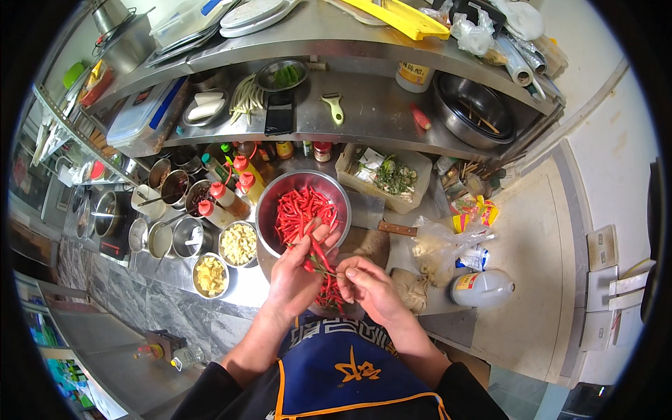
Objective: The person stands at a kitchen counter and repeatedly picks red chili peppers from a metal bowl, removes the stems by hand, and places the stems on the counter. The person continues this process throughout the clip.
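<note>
My left hand [296, 273] holds a few red chili peppers [317, 253] with green stems. The thumb and fingertips of my right hand [370, 287] pinch a thin green stem at the lower end of these chilies. Just beyond my left hand, a steel bowl [266, 227] contains many red chilies [302, 210]. Below both hands, close to my apron, lies another heap of red chilies [329, 295], partly hidden by the hands. Right of the bowl, a cleaver [397, 228] with a wooden handle rests flat.
Small bowls of chopped pale pieces [238, 243] and yellow slices [211, 276] stand left, near red-capped squeeze bottles [228, 199]. A plastic tub [386, 178] of greens stands behind the cleaver. At right are a plastic bag [446, 244] and a jug [483, 288]. A steel shelf [362, 126] spans the back.
</note>
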Available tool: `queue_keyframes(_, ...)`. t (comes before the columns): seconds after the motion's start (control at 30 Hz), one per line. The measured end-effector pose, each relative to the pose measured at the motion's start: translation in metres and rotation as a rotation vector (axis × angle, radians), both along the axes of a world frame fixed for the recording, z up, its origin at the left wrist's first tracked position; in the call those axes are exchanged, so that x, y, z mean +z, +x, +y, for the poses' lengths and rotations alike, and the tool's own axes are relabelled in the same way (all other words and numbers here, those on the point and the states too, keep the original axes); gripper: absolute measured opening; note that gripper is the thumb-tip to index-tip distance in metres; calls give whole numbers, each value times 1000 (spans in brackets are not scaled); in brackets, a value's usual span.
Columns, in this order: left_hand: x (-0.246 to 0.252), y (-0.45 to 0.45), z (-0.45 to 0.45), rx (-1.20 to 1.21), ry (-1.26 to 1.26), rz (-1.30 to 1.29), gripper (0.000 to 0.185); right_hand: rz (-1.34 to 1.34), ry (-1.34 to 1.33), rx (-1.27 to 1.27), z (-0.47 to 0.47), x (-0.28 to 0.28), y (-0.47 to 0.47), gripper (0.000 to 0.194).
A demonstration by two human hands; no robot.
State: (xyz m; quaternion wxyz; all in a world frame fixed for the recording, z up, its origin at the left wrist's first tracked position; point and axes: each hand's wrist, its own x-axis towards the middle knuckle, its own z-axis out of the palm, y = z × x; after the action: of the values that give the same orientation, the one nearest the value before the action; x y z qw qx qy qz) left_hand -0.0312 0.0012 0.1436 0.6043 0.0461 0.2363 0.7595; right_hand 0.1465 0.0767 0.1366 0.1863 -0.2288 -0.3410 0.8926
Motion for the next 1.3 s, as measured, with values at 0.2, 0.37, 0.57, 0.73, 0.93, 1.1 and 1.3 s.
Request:
queue_keyframes(0.2,-1,22,-2,-46,-44,167,50,-115,195,-4,-3,1,-23,17)
queue_keyframes(0.37,-11,26,-5,-16,-65,191,43,-300,354,-152,-2,-20,-21,18)
queue_keyframes(0.57,-9,27,-11,-43,-107,247,40,-285,291,-112,-3,-3,-11,24)
queue_keyframes(0.73,-7,41,-9,-71,-135,276,32,-304,380,-147,-1,-18,-8,24)
queue_keyframes(0.93,-17,36,-16,-106,-128,261,31,-415,624,44,14,-10,-2,23)
queue_keyframes(1.1,-18,42,-15,-59,-121,262,28,-500,556,127,15,-1,-3,23)
queue_keyframes(1.3,-18,40,-14,-34,-194,221,20,-429,529,77,10,-8,-7,19)
